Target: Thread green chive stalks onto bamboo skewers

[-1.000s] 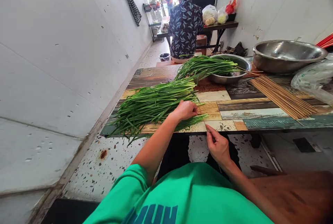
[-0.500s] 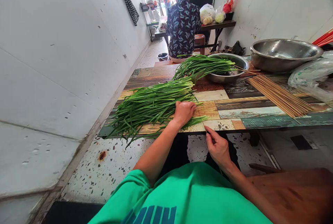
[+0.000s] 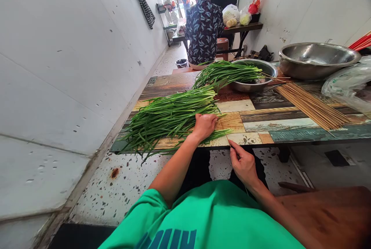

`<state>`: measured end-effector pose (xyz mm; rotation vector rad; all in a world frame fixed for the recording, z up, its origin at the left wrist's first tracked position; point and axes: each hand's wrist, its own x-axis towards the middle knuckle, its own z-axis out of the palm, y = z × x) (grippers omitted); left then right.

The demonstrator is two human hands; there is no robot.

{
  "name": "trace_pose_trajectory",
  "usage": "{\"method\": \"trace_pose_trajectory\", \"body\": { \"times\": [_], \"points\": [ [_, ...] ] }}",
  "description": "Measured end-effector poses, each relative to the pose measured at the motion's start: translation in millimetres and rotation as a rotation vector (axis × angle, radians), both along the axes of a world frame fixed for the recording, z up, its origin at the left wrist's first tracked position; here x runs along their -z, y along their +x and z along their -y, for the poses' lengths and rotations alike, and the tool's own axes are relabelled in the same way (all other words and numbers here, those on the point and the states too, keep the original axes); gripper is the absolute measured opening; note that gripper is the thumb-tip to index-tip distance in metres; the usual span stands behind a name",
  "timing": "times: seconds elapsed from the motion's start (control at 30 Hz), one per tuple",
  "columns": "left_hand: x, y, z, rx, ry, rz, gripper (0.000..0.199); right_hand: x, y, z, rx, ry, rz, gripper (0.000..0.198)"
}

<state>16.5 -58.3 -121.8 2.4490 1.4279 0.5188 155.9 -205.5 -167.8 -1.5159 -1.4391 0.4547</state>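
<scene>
A broad pile of garlic chives [image 3: 171, 112] lies on the wood-patterned table [image 3: 257, 119], leaves to the left and pale stems to the right. My left hand [image 3: 204, 126] is closed on some chives at the stem end of the pile; its fingertips are partly hidden. Just under it, a few stems [image 3: 222, 133] stick out near the front edge. My right hand [image 3: 244, 166] pinches a thin bamboo skewer [image 3: 228, 138], whose tip points up toward those stems. Another bunch of chives [image 3: 228, 72] rests partly over the rim of a metal bowl [image 3: 269, 74].
A bundle of bamboo skewers [image 3: 314, 106] lies on the right of the table, near a large steel basin [image 3: 319, 60] and a clear plastic bag [image 3: 348, 85]. Beyond the table sits a person in a patterned shirt [image 3: 204, 33]. A white wall [image 3: 63, 56] runs along the left.
Hardly anything differs. Both hands keep almost the same place and hold, and the chives lie as before.
</scene>
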Motion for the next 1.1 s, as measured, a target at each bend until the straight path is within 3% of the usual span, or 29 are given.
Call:
{"method": "trace_pose_trajectory", "body": {
  "times": [0.33,0.53,0.6,0.73,1.1],
  "points": [
    [-5.7,-1,0,0.043,-0.07,0.034,0.027,-7,0,-1,-0.012,-0.043,-0.03,0.036],
    [-22.9,-7,10,0.324,-0.069,-0.075,0.028,-6,1,-6,0.003,-0.035,-0.027,0.038],
    [-27.9,-11,9,0.257,-0.004,-0.07,0.027,-7,2,-8,0.002,-0.04,-0.024,0.038],
    [-31.6,-13,-2,-0.02,0.068,-0.103,0.024,-7,2,-9,0.001,-0.038,-0.02,0.037],
    [-25.9,-3,-5,-0.083,0.047,-0.285,0.017,-4,2,-9,-0.004,-0.05,-0.025,0.038]
  ]
}}
